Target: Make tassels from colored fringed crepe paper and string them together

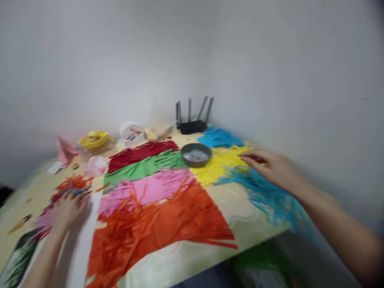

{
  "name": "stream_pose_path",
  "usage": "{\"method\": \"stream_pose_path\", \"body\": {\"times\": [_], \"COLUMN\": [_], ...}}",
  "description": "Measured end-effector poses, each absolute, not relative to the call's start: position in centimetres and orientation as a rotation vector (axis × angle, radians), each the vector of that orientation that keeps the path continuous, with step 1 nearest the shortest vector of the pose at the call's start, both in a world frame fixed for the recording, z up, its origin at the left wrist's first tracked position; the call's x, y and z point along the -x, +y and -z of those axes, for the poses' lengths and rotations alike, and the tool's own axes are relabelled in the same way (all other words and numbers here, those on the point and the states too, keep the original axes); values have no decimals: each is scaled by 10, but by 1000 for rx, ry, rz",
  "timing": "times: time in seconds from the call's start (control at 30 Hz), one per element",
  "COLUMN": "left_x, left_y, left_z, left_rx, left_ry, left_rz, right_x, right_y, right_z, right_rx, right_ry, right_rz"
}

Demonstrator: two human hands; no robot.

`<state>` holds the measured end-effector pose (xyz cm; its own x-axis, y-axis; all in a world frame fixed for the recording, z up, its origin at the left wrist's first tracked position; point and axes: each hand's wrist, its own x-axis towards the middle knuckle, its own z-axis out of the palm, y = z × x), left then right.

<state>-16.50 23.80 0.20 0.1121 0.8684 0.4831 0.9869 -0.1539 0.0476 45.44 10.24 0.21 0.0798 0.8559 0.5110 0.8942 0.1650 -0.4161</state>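
Note:
On the left of the table, my left hand (pixel 67 210) rests with fingers apart over a bundle of fringed paper strips (pixel 73 183) in orange, red and pink, with some blue bits at the fingertips. At the right, my right hand (pixel 267 164) is closed in a pinch over the yellow fringed paper (pixel 222 160). Blur hides what its fingers hold, if anything. Just below that hand, light-blue fringed paper (pixel 270 196) spreads toward the table's edge. Between my hands lie fringed sheets in orange (pixel 168 220), pink (pixel 156 185), green (pixel 141 166) and dark red (pixel 141 154).
A dark round bowl (pixel 196 155) with pale contents stands among the sheets. Behind are a black router (pixel 193 126), blue fringe (pixel 220 137), a white tub (pixel 132 134) and a yellow bowl (pixel 93 140). A phone-like dark object (pixel 19 254) lies front left. Walls border the table.

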Motion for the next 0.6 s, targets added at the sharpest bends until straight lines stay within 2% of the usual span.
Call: {"method": "stream_pose_path", "body": {"times": [0.07,0.13,0.23,0.33,0.47,0.6], "left_x": [148,104,-1,-115,-228,-300], "left_y": [251,253,232,202,188,194], "left_z": [-8,-16,-26,-29,-16,15], "left_rx": [2061,2264,2665,2897,3061,3075], "left_ry": [-1668,-1406,-1032,-723,-571,-487], "left_rz": [574,663,726,640,446,302], "right_x": [-487,-513,-534,-536,-516,-509], "right_y": [107,117,131,125,88,64], "right_z": [9,22,42,59,78,76], "right_rx": [1846,1940,2020,2072,1943,1739], "right_ry": [-1753,-1782,-1808,-1831,-2017,-2152], "right_rz": [83,55,33,-15,-166,-257]}}
